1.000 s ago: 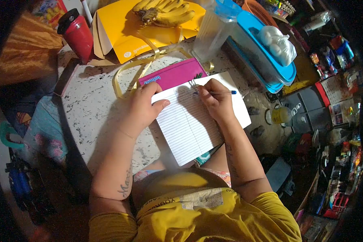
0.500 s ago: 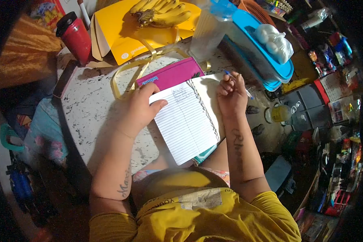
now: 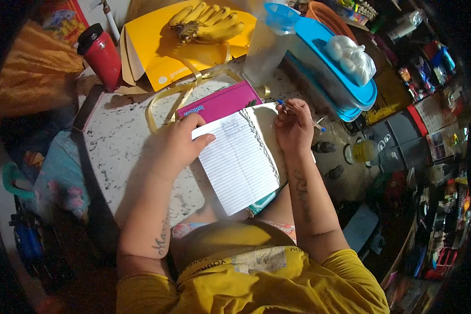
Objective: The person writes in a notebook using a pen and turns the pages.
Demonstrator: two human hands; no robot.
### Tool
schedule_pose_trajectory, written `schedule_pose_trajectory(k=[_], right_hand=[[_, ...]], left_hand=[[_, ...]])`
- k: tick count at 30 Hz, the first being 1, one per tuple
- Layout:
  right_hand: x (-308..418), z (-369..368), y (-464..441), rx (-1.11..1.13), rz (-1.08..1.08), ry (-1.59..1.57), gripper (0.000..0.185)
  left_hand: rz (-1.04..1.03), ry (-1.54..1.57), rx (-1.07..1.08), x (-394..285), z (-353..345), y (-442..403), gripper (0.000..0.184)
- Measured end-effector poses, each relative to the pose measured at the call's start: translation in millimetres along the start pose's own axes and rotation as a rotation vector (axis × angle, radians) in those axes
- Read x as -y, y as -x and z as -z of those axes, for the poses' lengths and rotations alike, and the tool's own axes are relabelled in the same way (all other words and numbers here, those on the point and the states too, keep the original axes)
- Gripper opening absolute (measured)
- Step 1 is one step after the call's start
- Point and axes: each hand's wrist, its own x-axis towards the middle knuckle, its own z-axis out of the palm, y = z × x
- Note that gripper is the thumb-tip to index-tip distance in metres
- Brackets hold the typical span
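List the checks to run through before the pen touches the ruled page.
1. Ruled page open and face up: ok.
2. Left hand at its upper left corner: ok.
3. Right hand's grip on the pen: ok.
4. Pen over the ruled page: not ok, it is off to the right.
5. Lines free below the writing: ok.
6. Writing readable: cannot tell, too small.

Single head-worn view, looking forward and down.
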Motion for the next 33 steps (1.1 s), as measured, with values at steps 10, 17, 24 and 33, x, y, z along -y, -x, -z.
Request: schedule_pose_trajectory(k=[10, 17, 24, 33], right_hand=[[10, -31, 21, -0.045, 0.003, 0.096, 0.007], [2, -10, 15, 0.204, 0.076, 0.14, 0.008], [-11, -26, 30, 0.079, 0.159, 0.616, 0.005], [-10, -46, 43, 0.135, 0.558, 1.369, 0.024]], left_hand=[[0.006, -0.051, -0.031, 5, -4, 0, 0.039], [-0.077, 0.098, -0.085, 13, -12, -3, 0.037], [-0.048, 0.25, 0.007, 5, 2, -1, 0.036], [-0.102, 0.45, -0.009, 6, -6, -1, 0.035]])
